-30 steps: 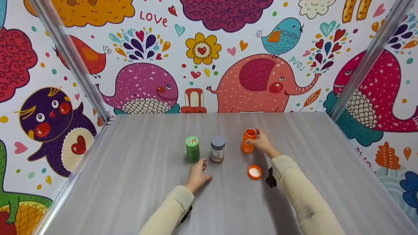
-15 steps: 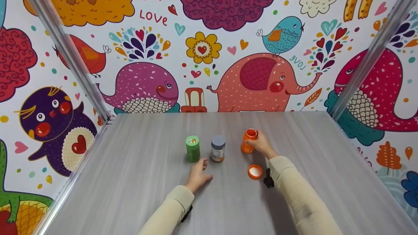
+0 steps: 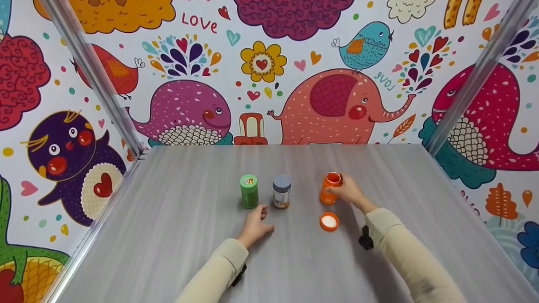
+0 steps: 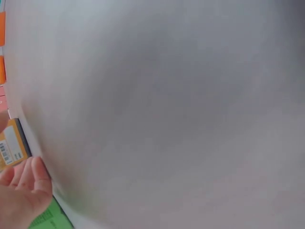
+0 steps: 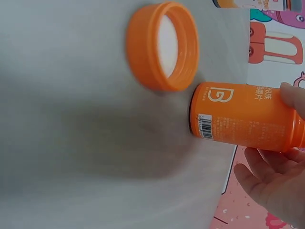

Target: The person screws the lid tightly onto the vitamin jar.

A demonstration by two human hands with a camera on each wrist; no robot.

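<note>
My right hand [image 3: 350, 191] holds an uncapped orange bottle [image 3: 328, 195] upright by its upper part. In the right wrist view the thumb lies on one side of the bottle [image 5: 238, 117] and the fingers on the other. Its orange screw cap [image 5: 142, 46] lies on the table nearer to me, white inside facing up. My left hand [image 3: 254, 227] rests by the table with loosely bent fingers, holding nothing. Just beyond its fingertips stand a green canister [image 3: 249, 197], lid on, and a small bottle [image 3: 281, 194] with a grey lid.
The grey table [image 3: 181, 235] carries all these containers. Behind it rises a wall [image 3: 294, 54] printed with cartoon animals. Metal posts [image 3: 92, 80] stand at the left and right corners.
My right hand has shifted the orange bottle to the right and slightly towards me, above its cap. The left hand, the cap, the green canister and the grey-lidded bottle have stayed put.
</note>
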